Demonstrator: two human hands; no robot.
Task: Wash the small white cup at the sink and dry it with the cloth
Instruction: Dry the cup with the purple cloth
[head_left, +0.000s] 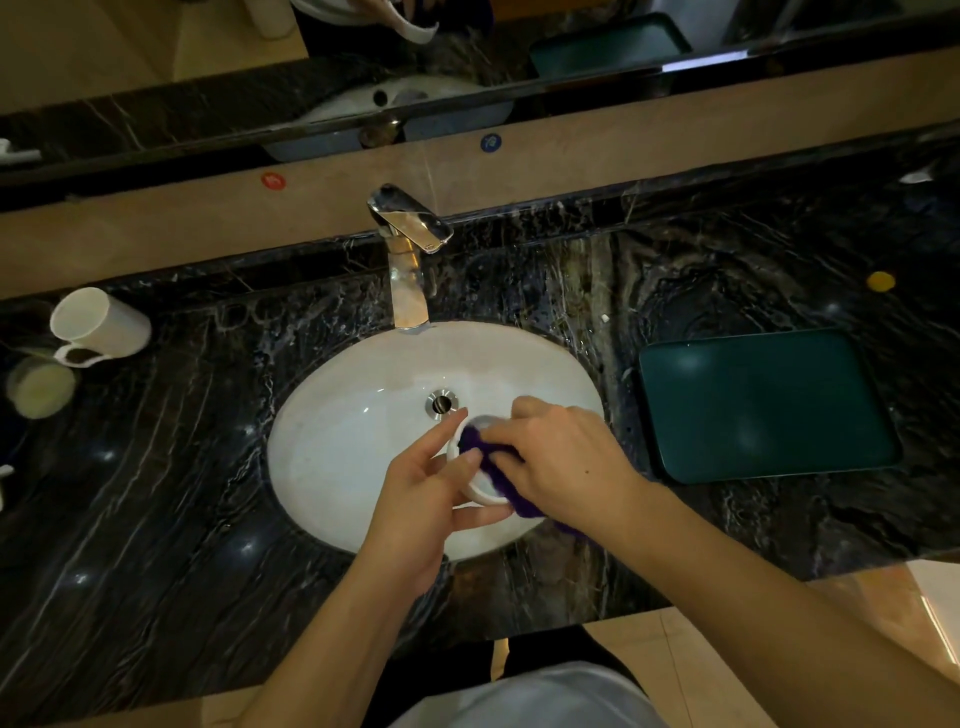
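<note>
Over the right half of the white oval sink, my left hand grips the small white cup from the left side, thumb and fingers around its wall. My right hand presses a purple cloth into the cup's mouth, and the cloth's tail hangs down to the right under my wrist. Most of the cup's inside is hidden by the cloth and fingers. No water runs from the chrome tap.
A dark green tray lies on the black marble counter to the right of the sink. At the left stand a tall white mug and a round cream lid or jar. A mirror runs along the back wall.
</note>
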